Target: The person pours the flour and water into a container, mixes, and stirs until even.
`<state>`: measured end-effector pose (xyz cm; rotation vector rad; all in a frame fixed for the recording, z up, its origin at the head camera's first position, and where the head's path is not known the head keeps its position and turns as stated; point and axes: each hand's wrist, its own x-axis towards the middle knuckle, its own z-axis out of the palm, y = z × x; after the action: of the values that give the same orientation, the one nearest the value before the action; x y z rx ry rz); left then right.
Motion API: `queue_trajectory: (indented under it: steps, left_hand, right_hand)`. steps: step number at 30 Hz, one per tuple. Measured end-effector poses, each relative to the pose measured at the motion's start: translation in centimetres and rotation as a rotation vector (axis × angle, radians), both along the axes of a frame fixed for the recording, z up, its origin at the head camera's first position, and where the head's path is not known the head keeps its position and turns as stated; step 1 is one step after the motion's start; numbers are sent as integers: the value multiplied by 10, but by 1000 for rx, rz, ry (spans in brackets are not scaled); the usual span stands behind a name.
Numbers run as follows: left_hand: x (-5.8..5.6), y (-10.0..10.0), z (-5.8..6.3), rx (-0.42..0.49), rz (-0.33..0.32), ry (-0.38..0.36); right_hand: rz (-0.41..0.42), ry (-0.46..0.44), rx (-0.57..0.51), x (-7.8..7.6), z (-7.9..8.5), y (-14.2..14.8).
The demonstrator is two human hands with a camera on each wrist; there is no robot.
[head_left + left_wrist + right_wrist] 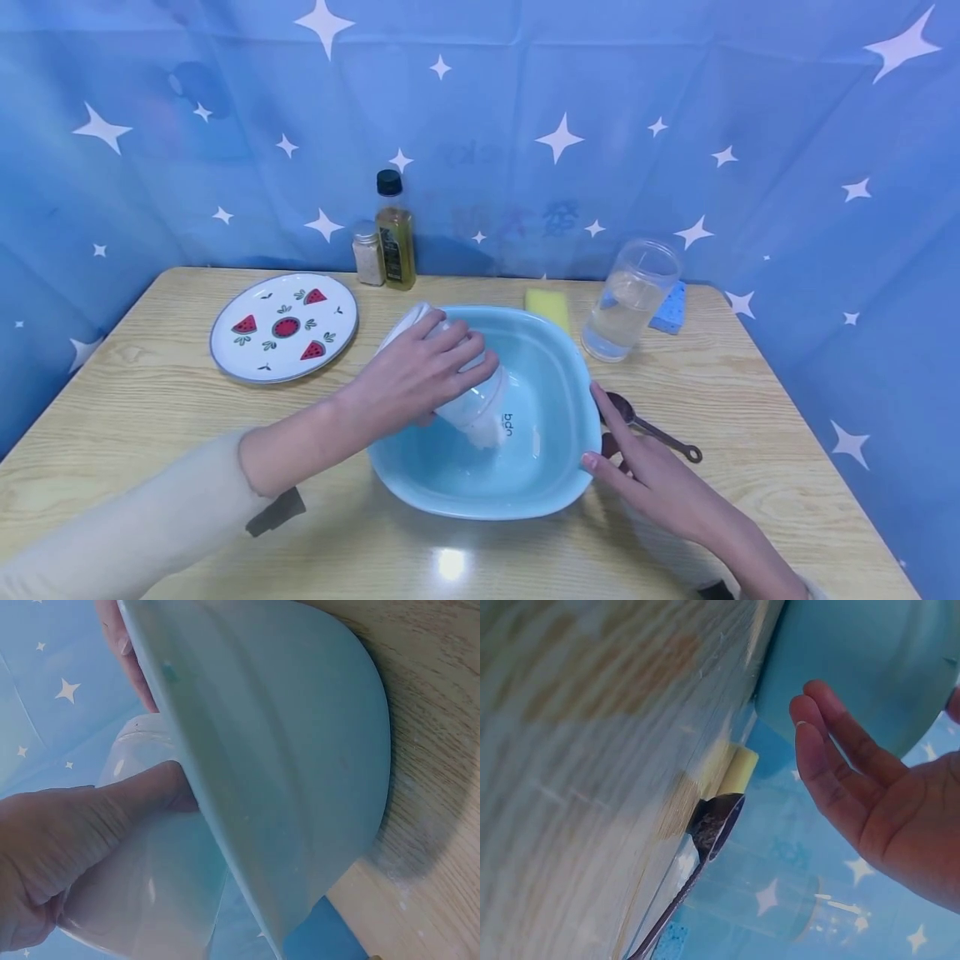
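My left hand (431,367) grips a clear plastic container (468,404), tilted mouth-down inside the light blue basin (562,483). A small heap of white powder (486,431) lies on the basin floor at the container's mouth. From the left wrist view, the thumb of that hand presses along the clear container (161,862) beside the basin's rim. My right hand (648,475) rests against the basin's right side, its thumb at the rim and its fingers extended along the outer wall. In the right wrist view these fingers (840,750) look straight and hold nothing.
A dark measuring spoon (652,429) lies right of the basin, near my right hand. Behind are a yellow sponge (549,307), a glass of water (626,308) and a blue sponge (670,310). A watermelon-patterned plate (258,350), a shaker jar (368,257) and an oil bottle (396,242) stand back left.
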<state>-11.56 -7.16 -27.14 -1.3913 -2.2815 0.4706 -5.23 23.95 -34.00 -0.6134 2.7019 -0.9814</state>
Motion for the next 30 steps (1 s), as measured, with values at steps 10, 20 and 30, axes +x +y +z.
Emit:
queue_trajectory:
  steps: [10,20,30]
  left_hand:
    - [3,-1,3,-3,-6,-49]
    - [-1,-7,5,160,33,-167]
    - [1,-32,6,474,129,-374]
  right_hand:
    - [-1,5,7,-1,0,0]
    - [-4,-7,-2,0,0,0]
    - [-5,-9,-2,1,-1,1]
